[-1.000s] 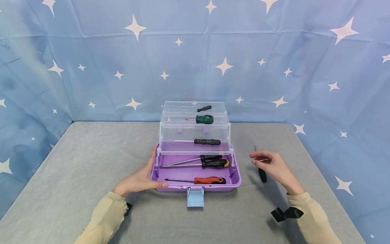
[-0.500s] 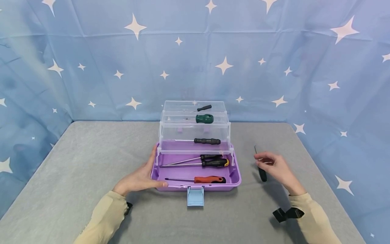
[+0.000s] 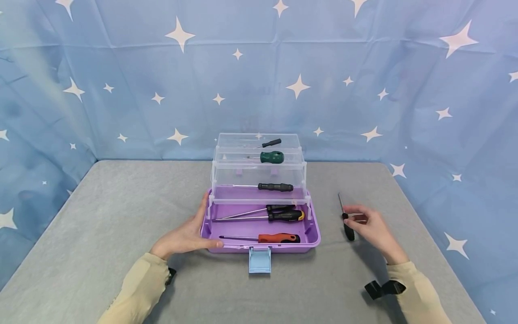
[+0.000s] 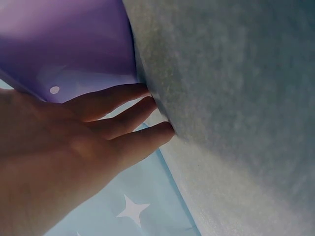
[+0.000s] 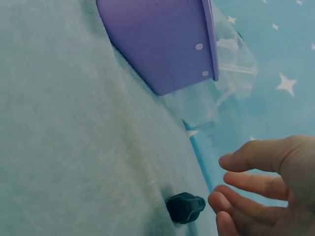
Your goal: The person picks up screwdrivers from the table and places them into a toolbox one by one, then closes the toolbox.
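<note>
A purple toolbox (image 3: pixel 312 237) stands with its clear tiers raised. My left hand (image 3: pixel 182 236) rests against its left end, thumb over the front rim; the left wrist view shows fairly straight fingers beside the purple wall (image 4: pixel 93 49). On the table to the right lies a black-handled screwdriver (image 3: pixel 349 229), tip pointing away. Beside it is my right hand (image 3: pixel 372 227), thumb and fingers parted. In the right wrist view a gap separates them from the dark handle (image 5: pixel 184 207). An orange-handled screwdriver (image 3: pixel 279 238) and a black-and-yellow screwdriver (image 3: pixel 286 216) lie in the box bottom.
The clear tiers carry a black-handled screwdriver (image 3: pixel 276 187), a stubby green screwdriver (image 3: pixel 272 157) and a small black one (image 3: pixel 271 143). A light blue latch (image 3: pixel 260 261) hangs at the box front. Behind the grey table (image 3: pixel 121 202) hangs a star-patterned blue cloth (image 3: pixel 259 81).
My right hand has shifted slightly rightward and nearer to me, down toward the handle of the loose screwdriver. The left hand and the toolbox stay where they were.
</note>
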`<state>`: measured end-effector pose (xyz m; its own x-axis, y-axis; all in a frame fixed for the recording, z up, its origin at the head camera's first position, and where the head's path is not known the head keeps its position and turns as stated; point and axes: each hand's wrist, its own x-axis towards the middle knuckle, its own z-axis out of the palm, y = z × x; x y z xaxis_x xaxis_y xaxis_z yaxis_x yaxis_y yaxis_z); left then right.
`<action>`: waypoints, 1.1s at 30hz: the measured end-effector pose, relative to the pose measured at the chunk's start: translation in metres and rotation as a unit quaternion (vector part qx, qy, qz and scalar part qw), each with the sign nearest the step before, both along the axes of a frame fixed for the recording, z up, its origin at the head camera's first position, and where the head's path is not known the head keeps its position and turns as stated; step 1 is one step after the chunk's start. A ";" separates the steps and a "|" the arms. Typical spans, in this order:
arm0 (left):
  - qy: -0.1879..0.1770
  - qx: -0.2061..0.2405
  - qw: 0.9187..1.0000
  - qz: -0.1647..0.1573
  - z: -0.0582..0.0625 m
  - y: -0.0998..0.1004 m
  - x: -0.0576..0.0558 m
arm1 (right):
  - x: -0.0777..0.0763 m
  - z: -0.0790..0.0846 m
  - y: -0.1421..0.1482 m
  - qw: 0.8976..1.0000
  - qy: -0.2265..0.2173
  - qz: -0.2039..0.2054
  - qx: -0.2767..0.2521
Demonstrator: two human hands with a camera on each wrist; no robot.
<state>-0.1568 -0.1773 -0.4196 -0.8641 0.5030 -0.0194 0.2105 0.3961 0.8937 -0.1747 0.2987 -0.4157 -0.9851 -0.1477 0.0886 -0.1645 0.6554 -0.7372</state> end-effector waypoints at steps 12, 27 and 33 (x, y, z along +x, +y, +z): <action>0.007 0.011 1.000 -0.005 0.000 0.001 0.000 | 0.004 -0.013 0.003 0.999 0.028 -0.028 0.022; 0.007 0.012 1.000 -0.004 -0.001 0.000 0.000 | 0.009 -0.023 0.002 0.998 0.027 -0.048 0.036; 0.009 0.008 1.000 -0.004 -0.001 0.000 0.000 | 0.011 -0.024 -0.002 0.996 0.027 -0.057 0.060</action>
